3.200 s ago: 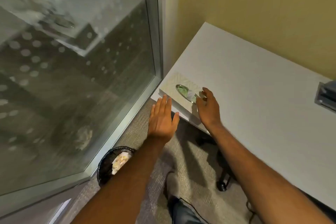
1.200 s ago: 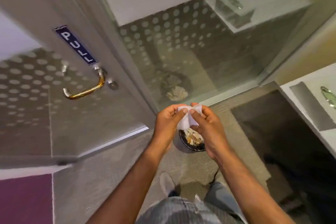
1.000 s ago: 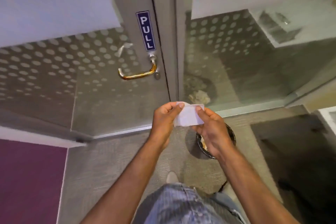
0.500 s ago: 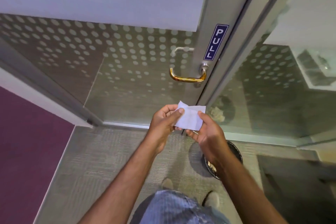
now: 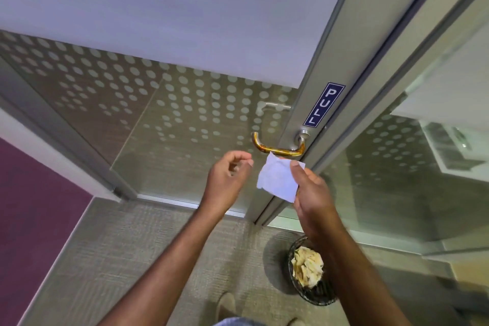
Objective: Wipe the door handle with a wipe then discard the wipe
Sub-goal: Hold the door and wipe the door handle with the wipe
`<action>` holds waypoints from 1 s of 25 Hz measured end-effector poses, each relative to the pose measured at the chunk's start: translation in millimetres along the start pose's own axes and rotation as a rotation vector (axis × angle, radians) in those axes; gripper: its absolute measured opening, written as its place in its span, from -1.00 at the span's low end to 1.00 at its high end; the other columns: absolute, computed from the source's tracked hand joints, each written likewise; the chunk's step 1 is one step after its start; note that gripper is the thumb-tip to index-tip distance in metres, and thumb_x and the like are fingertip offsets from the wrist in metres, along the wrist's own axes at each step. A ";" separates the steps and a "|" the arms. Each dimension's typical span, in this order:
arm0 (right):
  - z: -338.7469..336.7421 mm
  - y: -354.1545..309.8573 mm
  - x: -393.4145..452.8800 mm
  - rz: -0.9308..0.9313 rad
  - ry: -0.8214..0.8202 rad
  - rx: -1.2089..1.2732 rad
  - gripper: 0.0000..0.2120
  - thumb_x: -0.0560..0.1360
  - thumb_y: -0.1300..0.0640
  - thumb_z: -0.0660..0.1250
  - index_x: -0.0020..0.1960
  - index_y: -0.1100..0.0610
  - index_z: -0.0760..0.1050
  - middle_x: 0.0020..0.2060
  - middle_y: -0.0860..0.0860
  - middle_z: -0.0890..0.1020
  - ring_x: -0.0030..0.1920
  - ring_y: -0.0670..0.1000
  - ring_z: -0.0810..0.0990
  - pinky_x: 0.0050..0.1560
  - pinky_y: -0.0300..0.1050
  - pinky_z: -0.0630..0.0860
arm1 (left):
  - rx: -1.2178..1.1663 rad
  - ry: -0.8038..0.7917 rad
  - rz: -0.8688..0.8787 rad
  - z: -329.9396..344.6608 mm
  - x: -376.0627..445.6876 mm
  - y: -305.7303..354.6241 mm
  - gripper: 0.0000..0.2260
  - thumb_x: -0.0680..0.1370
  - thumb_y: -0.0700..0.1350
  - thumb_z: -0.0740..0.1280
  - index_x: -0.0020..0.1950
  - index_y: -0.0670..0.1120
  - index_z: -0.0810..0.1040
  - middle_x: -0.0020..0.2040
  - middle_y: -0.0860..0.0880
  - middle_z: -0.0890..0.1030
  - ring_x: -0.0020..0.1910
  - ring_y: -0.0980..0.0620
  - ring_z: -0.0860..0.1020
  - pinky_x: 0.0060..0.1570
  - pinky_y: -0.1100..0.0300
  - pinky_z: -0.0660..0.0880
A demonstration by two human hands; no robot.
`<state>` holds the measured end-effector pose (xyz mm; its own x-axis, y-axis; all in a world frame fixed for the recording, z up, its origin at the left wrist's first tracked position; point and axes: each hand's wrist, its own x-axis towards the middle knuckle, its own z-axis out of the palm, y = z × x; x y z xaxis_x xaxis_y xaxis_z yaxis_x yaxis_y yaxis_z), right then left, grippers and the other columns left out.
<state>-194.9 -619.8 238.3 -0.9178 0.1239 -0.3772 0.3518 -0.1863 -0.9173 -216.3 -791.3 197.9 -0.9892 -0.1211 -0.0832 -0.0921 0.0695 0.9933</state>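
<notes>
A brass lever door handle sticks out from the grey frame of a glass door, under a blue PULL sign. My right hand pinches a white wipe just below the handle; the wipe's top corner reaches the handle's underside. My left hand hovers to the left of the wipe, fingers loosely curled, holding nothing. A black mesh bin with crumpled paper stands on the carpet below my right forearm.
The glass door and the glass panel to its right carry frosted dots. A purple wall stands at the left. Grey carpet covers the floor, and my shoe shows at the bottom.
My left hand has let go of the wipe and moved left. My right hand has lifted the wipe up to the handle. The view has come closer to the door.
</notes>
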 end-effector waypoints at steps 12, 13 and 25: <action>79.7 40.6 58.0 -0.631 0.122 -1.559 -0.44 0.71 -0.06 -0.10 0.63 0.19 0.10 0.62 0.13 0.17 0.63 0.09 0.08 0.59 0.25 -0.12 | 0.931 0.419 1.044 -27.5 112.4 121.6 -0.52 0.56 -0.13 0.36 0.48 -0.10 0.41 0.60 -0.23 0.25 0.59 -0.23 0.13 0.53 -0.26 0.20; 82.4 42.7 60.3 -0.623 0.151 -1.579 -0.42 0.71 -0.07 -0.12 0.62 0.21 0.11 0.61 0.15 0.18 0.62 0.11 0.10 0.59 0.26 -0.14 | 0.958 0.429 1.075 -28.1 118.1 126.6 -0.49 0.56 -0.12 0.36 0.51 -0.10 0.39 0.60 -0.25 0.25 0.59 -0.24 0.11 0.55 -0.29 0.16; 94.1 19.6 81.7 -0.554 0.197 -1.772 -0.37 0.41 0.31 0.46 0.41 0.32 0.29 0.02 0.11 0.54 0.03 0.09 0.54 0.48 0.13 0.25 | 1.067 0.595 1.327 -16.7 180.5 169.3 -0.49 0.66 0.01 0.23 0.55 -0.10 0.17 0.52 -0.29 0.39 0.55 -0.26 0.19 0.46 -0.44 0.15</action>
<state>-280.2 -705.0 201.5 -0.9939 -0.0712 0.0838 -0.0649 0.9950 0.0758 -408.5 -817.9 352.3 -0.3101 0.2550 0.9158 0.3798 0.9164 -0.1266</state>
